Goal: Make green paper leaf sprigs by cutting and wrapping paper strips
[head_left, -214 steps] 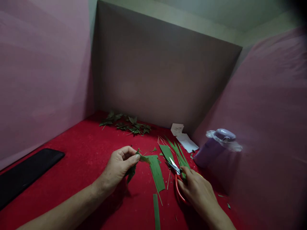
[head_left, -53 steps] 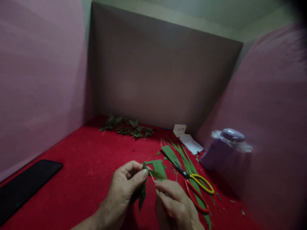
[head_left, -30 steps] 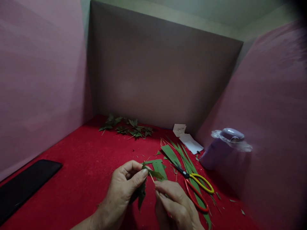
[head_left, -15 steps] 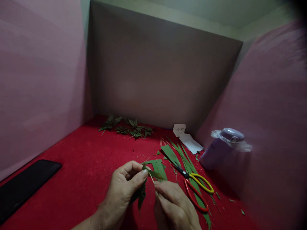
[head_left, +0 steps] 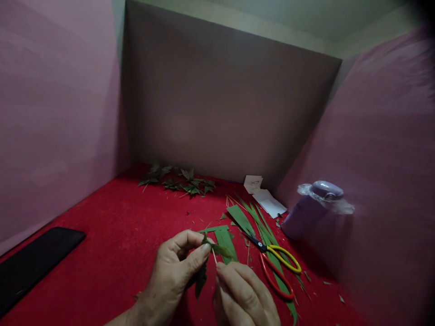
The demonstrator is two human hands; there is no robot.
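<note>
Between the thumb and fingers of my left hand (head_left: 180, 265) is a folded green leaf (head_left: 200, 280), its pointed parts hanging below and one strip sticking out to the right. My right hand (head_left: 244, 294) pinches a thin pale stick (head_left: 214, 256) that runs up to the leaf under my left thumb. Whether the stick's upper end pierces the leaf is hidden. Just beyond the hands lies a cut piece of green leaf (head_left: 225, 244). Scissors (head_left: 261, 246) with one yellow and one red handle rest on long leaf strips (head_left: 282, 283), right of my right hand.
Folded leaf pieces (head_left: 192, 183) sit at the back of the red cloth (head_left: 118, 217). White papers (head_left: 270, 203) and thin sticks (head_left: 234, 202) lie at the back right. A purple container (head_left: 302, 213) with clear plastic stands by the right wall. A black phone-like slab (head_left: 41, 262) is at left.
My right hand has shifted slightly down and to the left, with more of the thin stick's angle turned upright. The left hand keeps its hold on the leaf.
</note>
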